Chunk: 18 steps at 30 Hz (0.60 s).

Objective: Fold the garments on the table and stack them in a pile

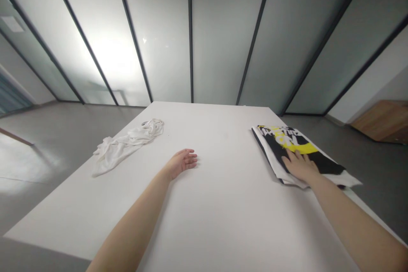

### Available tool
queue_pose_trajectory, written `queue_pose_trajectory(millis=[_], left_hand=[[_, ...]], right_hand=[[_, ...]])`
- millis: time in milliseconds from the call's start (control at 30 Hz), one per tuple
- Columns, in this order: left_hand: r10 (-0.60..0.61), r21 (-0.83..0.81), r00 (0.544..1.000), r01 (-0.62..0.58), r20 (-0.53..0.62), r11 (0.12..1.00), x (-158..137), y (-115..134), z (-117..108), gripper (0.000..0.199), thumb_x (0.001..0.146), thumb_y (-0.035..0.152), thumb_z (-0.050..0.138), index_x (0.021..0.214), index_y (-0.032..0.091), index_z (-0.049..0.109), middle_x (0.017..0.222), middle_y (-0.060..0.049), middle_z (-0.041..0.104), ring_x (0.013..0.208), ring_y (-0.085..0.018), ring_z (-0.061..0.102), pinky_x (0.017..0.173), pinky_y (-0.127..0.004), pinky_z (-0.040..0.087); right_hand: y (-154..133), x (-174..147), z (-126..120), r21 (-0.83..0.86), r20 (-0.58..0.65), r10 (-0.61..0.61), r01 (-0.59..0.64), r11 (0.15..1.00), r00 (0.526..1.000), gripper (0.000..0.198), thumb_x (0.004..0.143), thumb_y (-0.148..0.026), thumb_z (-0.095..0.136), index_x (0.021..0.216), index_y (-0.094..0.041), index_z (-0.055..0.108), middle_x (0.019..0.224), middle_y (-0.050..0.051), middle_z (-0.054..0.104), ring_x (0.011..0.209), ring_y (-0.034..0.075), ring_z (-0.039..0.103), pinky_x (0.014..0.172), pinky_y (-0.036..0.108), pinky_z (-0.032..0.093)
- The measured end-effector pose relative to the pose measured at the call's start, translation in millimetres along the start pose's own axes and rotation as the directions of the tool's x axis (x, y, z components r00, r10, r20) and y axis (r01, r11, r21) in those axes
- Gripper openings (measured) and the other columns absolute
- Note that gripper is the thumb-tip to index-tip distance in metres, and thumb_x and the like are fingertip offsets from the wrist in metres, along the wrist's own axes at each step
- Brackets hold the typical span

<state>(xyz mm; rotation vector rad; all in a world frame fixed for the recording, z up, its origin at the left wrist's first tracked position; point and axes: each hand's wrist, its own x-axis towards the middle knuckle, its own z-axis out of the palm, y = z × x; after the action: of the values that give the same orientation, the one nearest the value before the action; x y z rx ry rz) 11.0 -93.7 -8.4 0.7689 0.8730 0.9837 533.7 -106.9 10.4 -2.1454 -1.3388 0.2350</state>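
My right hand (301,165) lies flat with spread fingers on top of a stack of folded clothes (283,142) at the table's right side. The top piece is black with yellow and white print, and white cloth shows beneath it. Over the middle of the white table (219,204), my left hand (182,163) is turned sideways, its fingers loosely curved and nothing in them. To the left of that hand lies a crumpled white garment (129,142), apart from it.
Frosted glass panels (165,38) with dark frames stand beyond the table's far edge. Grey floor (79,123) shows on both sides. A brown wooden piece of furniture (382,121) is at the far right. The folded stack reaches the table's right edge.
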Motion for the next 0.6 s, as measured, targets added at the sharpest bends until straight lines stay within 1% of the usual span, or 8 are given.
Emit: queue_pose_trajectory(millis=[67, 133, 200, 300, 367, 467, 533, 600], left_hand=[[0.016, 0.018, 1.000, -0.016, -0.007, 1.000, 0, -1, 1, 0.026, 0.096, 0.035, 0.073, 0.112, 0.016, 0.067, 0.108, -0.014, 0.075, 0.085, -0.020, 0.076, 0.088, -0.042, 0.065], [0.032, 0.035, 0.999, -0.032, -0.020, 0.999, 0, -2, 2, 0.027, 0.094, 0.036, 0.075, 0.110, 0.017, 0.066, 0.110, -0.014, 0.074, 0.084, -0.019, 0.075, 0.084, -0.042, 0.065], [0.058, 0.059, 0.998, -0.056, -0.039, 0.997, 3, -2, 3, 0.027, 0.093, 0.037, 0.075, 0.110, 0.018, 0.066, 0.113, -0.014, 0.073, 0.086, -0.020, 0.074, 0.081, -0.042, 0.065], [0.167, 0.242, 0.980, -0.138, -0.104, 0.960, 8, 1, 0, 0.022, 0.093, 0.037, 0.070, 0.105, 0.020, 0.067, 0.115, -0.013, 0.073, 0.095, -0.023, 0.072, 0.084, -0.041, 0.063], [0.313, 0.525, 0.939, -0.196, -0.143, 0.828, 10, 8, -8, 0.017, 0.092, 0.035, 0.067, 0.101, 0.020, 0.069, 0.112, -0.013, 0.074, 0.103, -0.026, 0.070, 0.092, -0.043, 0.060], [0.513, 0.889, 0.850, -0.137, -0.121, 0.437, 6, 26, -32, 0.017, 0.090, 0.029, 0.065, 0.103, 0.022, 0.073, 0.119, -0.013, 0.074, 0.116, -0.031, 0.066, 0.109, -0.048, 0.049], [0.596, 0.972, 0.784, 0.038, -0.174, 0.232, -2, 38, -54, 0.023, 0.089, 0.027, 0.064, 0.110, 0.022, 0.074, 0.134, -0.016, 0.068, 0.133, -0.036, 0.058, 0.118, -0.052, 0.039], [0.658, 0.953, 0.694, 0.270, -0.292, 0.138, -12, 49, -77, 0.034, 0.092, 0.032, 0.061, 0.124, 0.023, 0.070, 0.154, -0.019, 0.055, 0.150, -0.041, 0.040, 0.122, -0.059, 0.031]], right_hand=[[-4, 3, 10, -0.119, 0.050, 0.106, -0.100, 0.988, 0.993, 0.047, 0.079, -0.039, 0.070, 0.121, -0.018, 0.069, 0.153, 0.027, 0.053, 0.149, 0.053, 0.038, 0.116, 0.080, 0.024], [-16, 2, 18, -0.239, 0.053, 0.116, -0.100, 0.966, 0.992, 0.046, 0.079, -0.037, 0.070, 0.121, -0.018, 0.069, 0.152, 0.029, 0.054, 0.147, 0.056, 0.041, 0.111, 0.084, 0.028], [-38, -8, 29, -0.279, 0.079, -0.017, 0.038, 0.960, 0.997, 0.046, 0.084, -0.039, 0.068, 0.125, -0.018, 0.068, 0.152, 0.029, 0.053, 0.146, 0.056, 0.042, 0.109, 0.085, 0.030], [-81, -40, 60, -0.132, 0.178, -0.355, 0.380, 0.916, 0.918, 0.048, 0.090, -0.042, 0.064, 0.134, -0.022, 0.067, 0.158, 0.021, 0.052, 0.152, 0.052, 0.035, 0.117, 0.079, 0.028], [-108, -69, 85, -0.044, 0.251, -0.477, 0.502, 0.864, 0.842, 0.051, 0.095, -0.041, 0.058, 0.142, -0.023, 0.064, 0.161, 0.017, 0.050, 0.156, 0.046, 0.032, 0.123, 0.071, 0.025], [-136, -107, 118, 0.038, 0.328, -0.592, 0.616, 0.787, 0.736, 0.053, 0.101, -0.039, 0.051, 0.151, -0.023, 0.058, 0.168, 0.015, 0.042, 0.159, 0.042, 0.027, 0.125, 0.068, 0.022], [-144, -122, 130, 0.054, 0.380, -0.611, 0.642, 0.764, 0.695, 0.053, 0.103, -0.037, 0.049, 0.153, -0.023, 0.057, 0.169, 0.015, 0.041, 0.159, 0.039, 0.029, 0.126, 0.065, 0.022], [-144, -127, 133, 0.055, 0.414, -0.609, 0.649, 0.759, 0.677, 0.053, 0.103, -0.037, 0.049, 0.153, -0.023, 0.058, 0.168, 0.014, 0.041, 0.159, 0.038, 0.031, 0.127, 0.062, 0.022]])
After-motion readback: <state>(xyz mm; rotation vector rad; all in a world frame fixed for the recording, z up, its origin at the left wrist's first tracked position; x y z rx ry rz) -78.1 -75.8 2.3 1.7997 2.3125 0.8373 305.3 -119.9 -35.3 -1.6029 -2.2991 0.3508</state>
